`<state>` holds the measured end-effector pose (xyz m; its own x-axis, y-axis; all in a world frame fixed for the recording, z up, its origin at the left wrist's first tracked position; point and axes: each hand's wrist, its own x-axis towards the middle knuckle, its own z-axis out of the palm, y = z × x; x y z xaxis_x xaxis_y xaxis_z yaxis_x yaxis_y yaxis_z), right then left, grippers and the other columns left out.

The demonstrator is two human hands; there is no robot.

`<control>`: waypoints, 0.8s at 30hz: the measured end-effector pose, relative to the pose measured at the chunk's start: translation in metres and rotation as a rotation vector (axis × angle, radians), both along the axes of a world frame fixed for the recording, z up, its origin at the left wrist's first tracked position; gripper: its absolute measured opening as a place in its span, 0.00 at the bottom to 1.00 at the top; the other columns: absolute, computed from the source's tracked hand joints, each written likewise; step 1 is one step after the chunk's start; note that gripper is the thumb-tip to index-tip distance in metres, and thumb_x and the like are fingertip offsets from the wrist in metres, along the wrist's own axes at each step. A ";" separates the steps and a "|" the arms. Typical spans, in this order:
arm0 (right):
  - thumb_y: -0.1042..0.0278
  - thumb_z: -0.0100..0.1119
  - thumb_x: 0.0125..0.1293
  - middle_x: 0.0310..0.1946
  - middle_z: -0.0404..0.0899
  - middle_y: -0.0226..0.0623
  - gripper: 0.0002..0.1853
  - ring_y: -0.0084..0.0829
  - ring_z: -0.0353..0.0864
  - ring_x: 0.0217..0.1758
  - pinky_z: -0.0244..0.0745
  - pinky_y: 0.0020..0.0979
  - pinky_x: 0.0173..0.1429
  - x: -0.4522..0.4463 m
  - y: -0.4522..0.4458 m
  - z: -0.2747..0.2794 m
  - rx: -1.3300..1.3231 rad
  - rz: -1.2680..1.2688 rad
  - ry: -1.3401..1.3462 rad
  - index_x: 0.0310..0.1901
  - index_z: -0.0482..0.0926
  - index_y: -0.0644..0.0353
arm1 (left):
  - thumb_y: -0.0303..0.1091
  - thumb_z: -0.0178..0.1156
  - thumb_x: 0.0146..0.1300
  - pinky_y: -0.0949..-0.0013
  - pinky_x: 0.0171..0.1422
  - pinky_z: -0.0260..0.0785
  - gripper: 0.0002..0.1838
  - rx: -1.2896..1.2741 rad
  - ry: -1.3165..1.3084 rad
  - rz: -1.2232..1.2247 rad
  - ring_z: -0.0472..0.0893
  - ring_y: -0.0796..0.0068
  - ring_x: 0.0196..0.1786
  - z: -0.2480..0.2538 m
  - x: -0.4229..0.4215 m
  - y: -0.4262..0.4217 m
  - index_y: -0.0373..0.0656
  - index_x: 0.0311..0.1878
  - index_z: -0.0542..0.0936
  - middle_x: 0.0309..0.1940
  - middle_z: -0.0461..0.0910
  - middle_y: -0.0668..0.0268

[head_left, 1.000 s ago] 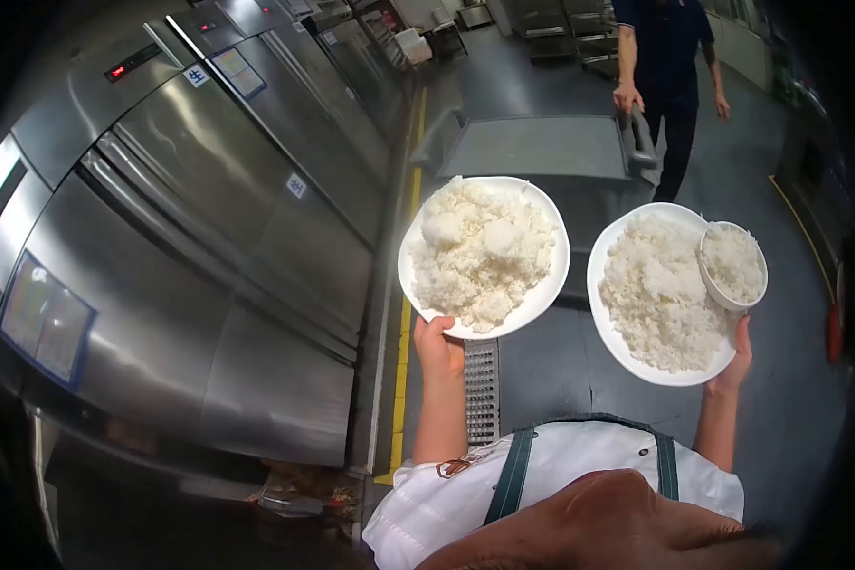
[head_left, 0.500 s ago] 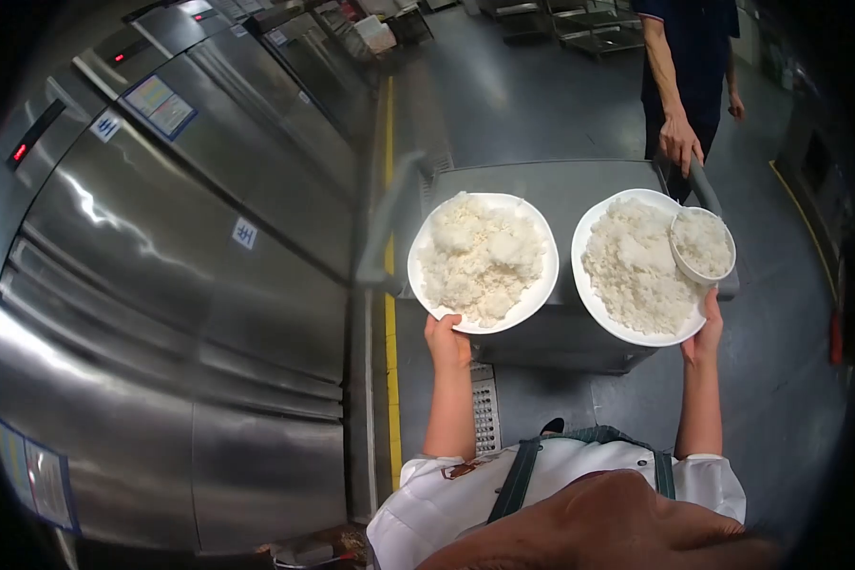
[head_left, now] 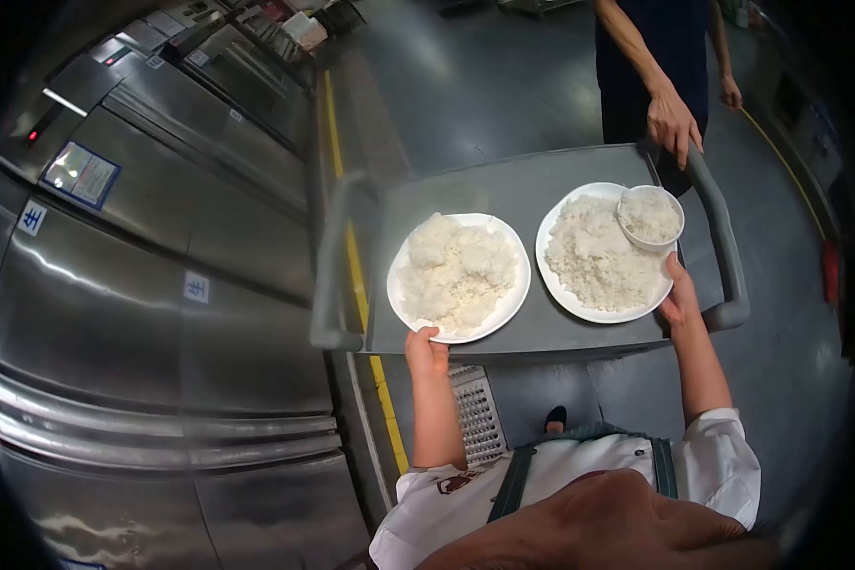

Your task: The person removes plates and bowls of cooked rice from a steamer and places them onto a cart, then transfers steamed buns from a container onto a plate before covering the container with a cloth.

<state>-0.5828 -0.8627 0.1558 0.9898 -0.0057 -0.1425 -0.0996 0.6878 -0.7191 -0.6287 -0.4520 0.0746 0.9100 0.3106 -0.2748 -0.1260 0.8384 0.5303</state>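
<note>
Over the grey cart (head_left: 503, 182) we already have both plates of rice: left plate (head_left: 516, 290), right plate (head_left: 545, 258), the latter with small bowl (head_left: 652, 245) at its edge. Our left hand (head_left: 427, 353) and right hand (head_left: 679, 293), half closed, grip their rims.

The cart top (head_left: 484, 182) is open beyond the plates (head_left: 518, 285); side handles (head_left: 719, 223) and a co-worker's hand (head_left: 673, 122) flank it.

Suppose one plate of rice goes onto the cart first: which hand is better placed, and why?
Probably the left hand: the left plate, over the cart, carries only rice. The right plate, in the right hand, also bears a bowl and is nearer another person's hand.
</note>
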 end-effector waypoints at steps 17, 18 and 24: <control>0.53 0.36 0.64 0.27 0.77 0.52 0.24 0.43 0.78 0.33 0.69 0.36 0.41 0.066 -0.037 0.057 -1.561 -0.280 0.310 0.35 0.75 0.70 | 0.19 0.45 0.46 0.61 0.56 0.63 0.21 0.470 0.161 -0.141 0.71 0.62 0.49 -0.006 0.000 0.035 0.31 0.48 0.68 0.44 0.71 0.55; 0.55 0.37 0.63 0.22 0.74 0.47 0.22 0.37 0.75 0.25 0.66 0.34 0.32 0.081 -0.051 0.043 -1.533 -0.302 0.248 0.33 0.75 0.68 | 0.19 0.46 0.46 0.63 0.54 0.64 0.19 0.252 0.215 -0.074 0.72 0.64 0.47 0.008 0.001 0.034 0.32 0.45 0.69 0.42 0.72 0.56; 0.63 0.41 0.61 0.13 0.70 0.36 0.15 0.27 0.68 0.09 0.57 0.29 0.10 0.088 -0.048 0.050 -1.542 -0.147 0.240 0.27 0.72 0.66 | 0.15 0.47 0.49 0.74 0.41 0.71 0.09 0.521 0.322 0.139 0.76 0.68 0.38 0.046 -0.017 0.016 0.34 0.34 0.71 0.35 0.75 0.58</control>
